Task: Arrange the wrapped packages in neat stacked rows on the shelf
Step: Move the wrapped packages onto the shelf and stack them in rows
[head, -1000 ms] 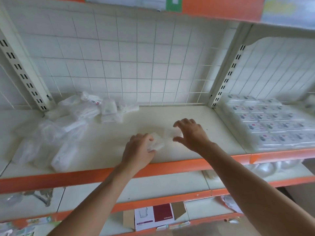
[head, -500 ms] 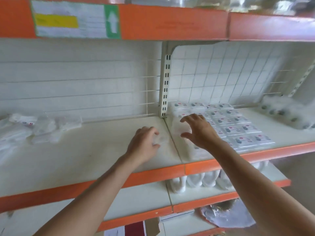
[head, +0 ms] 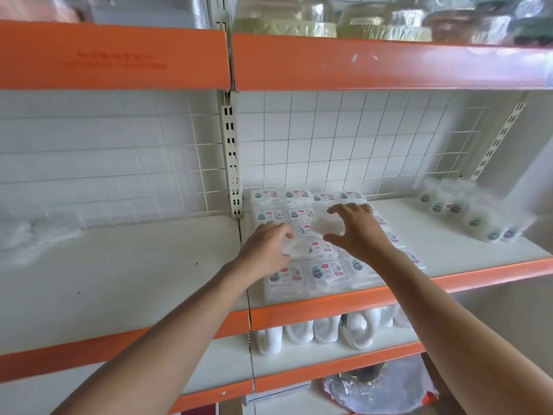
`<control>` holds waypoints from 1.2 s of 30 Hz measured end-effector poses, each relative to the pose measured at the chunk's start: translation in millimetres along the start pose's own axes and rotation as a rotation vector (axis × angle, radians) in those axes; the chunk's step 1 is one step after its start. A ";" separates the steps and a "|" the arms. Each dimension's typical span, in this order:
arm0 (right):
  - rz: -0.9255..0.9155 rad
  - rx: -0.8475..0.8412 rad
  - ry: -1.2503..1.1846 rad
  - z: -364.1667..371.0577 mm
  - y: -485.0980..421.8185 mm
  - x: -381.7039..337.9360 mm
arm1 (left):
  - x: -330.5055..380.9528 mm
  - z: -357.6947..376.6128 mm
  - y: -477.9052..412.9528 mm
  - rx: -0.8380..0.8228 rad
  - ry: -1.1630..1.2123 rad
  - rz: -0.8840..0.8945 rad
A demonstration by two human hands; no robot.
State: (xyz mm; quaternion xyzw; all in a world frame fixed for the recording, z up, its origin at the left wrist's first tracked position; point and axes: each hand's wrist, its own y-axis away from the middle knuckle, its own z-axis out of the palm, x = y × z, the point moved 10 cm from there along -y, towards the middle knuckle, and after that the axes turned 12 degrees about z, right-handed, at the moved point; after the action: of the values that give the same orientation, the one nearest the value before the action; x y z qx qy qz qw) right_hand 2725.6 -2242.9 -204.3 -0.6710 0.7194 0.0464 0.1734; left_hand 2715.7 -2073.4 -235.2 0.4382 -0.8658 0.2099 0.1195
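Now the wrapped package (head: 327,227) hangs just above the middle of the stacked rows (head: 320,272), its long side running left to right. My right hand (head: 356,232) clamps it front to back, thumb nearest me. My left hand (head: 266,250), just beside it, curls on a second package (head: 294,245). I judge the move is straight down onto the stack on the shelf (head: 449,250).
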 end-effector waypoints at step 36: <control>-0.419 -0.086 -0.305 28.7 -78.6 -76.9 | -87.9 -18.5 -49.5 0.430 0.825 -0.476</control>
State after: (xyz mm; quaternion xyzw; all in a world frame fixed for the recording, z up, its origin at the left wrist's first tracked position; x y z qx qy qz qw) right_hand 2811.2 -2168.7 -194.1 -0.7975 0.5275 0.1406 0.2567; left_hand 2807.8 -2028.6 -240.4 0.5184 -0.5602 0.5054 0.4025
